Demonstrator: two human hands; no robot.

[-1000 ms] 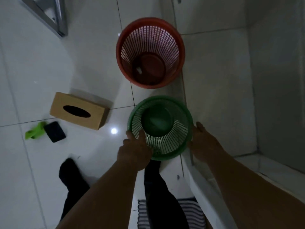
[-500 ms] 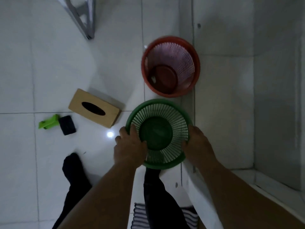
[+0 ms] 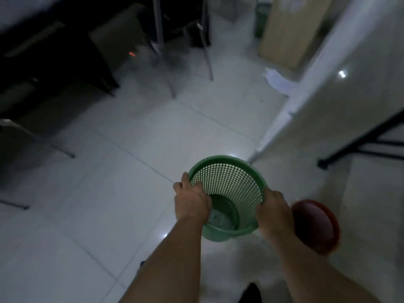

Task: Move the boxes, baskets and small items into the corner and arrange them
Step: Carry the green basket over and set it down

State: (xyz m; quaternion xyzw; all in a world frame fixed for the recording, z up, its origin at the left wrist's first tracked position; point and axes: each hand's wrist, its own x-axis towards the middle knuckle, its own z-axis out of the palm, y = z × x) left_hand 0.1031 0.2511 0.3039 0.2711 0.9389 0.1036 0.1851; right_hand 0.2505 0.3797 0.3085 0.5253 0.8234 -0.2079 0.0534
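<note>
Left hand [image 3: 192, 203]: fingers curled over rim of green plastic mesh basket [image 3: 229, 189].
Right hand [image 3: 273, 213]: gripped opposite rim.
Basket: tilted, above white tiled floor [image 3: 122, 162].
Red plastic basket [image 3: 317, 226]: just right.

The right hand [image 3: 274, 212] is covering part of the red basket [image 3: 317, 226]; dark furniture [image 3: 54, 51] at the upper left is blurring into shadow, details unreadable.
</note>
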